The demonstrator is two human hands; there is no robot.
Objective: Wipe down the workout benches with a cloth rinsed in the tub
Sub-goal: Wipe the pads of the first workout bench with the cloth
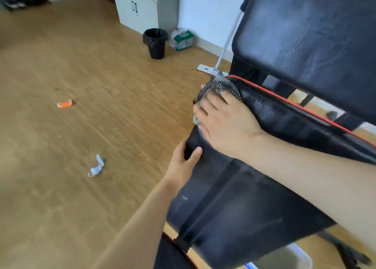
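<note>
A black padded workout bench (284, 118) with red piping fills the right side, its seat pad tipped up on edge. My right hand (223, 122) presses a grey cloth with a dark mesh part (217, 85) flat against the pad's upper left corner. Most of the cloth is hidden under my palm. My left hand (184, 163) grips the pad's lower left edge, thumb on the near face. A second black pad (315, 41) rises behind. A pale tub (289, 258) shows partly at the bottom right, under the bench.
Wood floor stretches to the left, with an orange scrap (65, 104) and a crumpled face mask (97, 166) lying on it. A black bin (155, 43) and a filled plastic bag (181, 38) stand by the wall. A white flat mop (211, 69) leans behind the bench.
</note>
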